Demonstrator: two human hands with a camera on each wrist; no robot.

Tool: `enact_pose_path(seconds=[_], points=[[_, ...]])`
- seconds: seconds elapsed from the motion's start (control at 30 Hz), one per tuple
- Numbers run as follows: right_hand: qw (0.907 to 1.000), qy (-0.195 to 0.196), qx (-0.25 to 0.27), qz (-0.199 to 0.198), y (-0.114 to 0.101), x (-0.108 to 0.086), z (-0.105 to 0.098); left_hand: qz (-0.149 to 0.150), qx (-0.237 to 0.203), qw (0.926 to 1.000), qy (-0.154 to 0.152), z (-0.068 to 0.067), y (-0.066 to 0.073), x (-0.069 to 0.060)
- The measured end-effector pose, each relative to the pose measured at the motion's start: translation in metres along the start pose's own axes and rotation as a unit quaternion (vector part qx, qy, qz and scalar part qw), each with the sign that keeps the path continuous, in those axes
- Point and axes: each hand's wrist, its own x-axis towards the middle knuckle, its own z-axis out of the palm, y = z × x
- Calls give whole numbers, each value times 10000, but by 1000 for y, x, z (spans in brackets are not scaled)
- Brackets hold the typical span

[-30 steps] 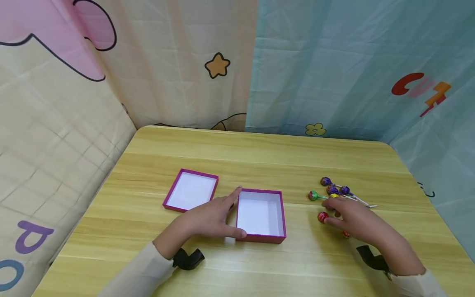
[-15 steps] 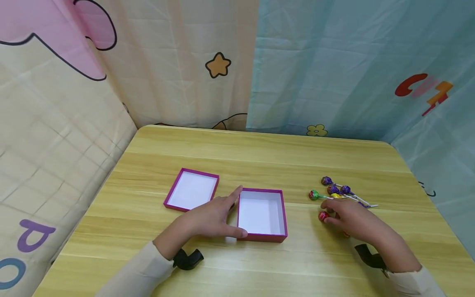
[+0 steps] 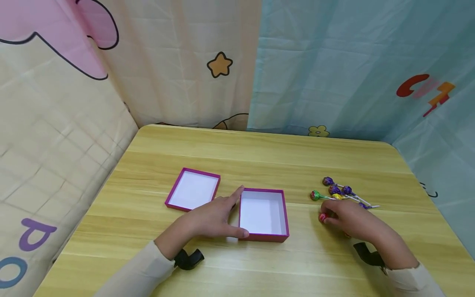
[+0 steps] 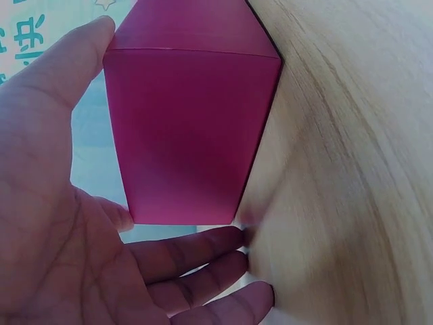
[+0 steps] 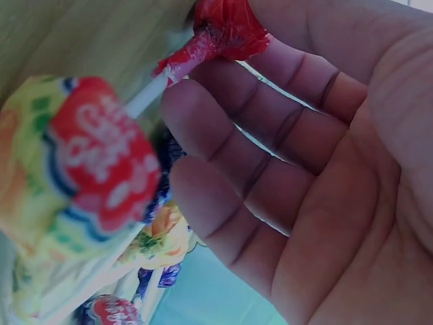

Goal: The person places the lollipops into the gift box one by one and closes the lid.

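Right hand is narrowed further onto the red lollipop, right of the box.
Its fingers pinch the candy; left hand, fingers wide, touches the box's left side. Lid is off; other lollipops remain outside.

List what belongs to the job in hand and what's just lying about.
Job in hand:
red lollipop, pinched by the right hand
open box, left hand touching it
other lollipops and lid, probably

Just there:
table
printed curtains
black wrist pieces
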Motion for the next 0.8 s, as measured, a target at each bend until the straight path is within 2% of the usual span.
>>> enact_pose_path(seconds=[0.23, 0.47, 0.8], points=[[9994, -236, 126, -206, -6, 2, -7, -83, 31, 10000, -4, 0, 0, -1], [9975, -624, 264, -207, -15, 11, -15, -81, -20, 10000, -15, 0, -2, 0], [9954, -821, 157, -476, -32, 29, -30, -119, -90, 9999, -15, 2, -2, -1]])
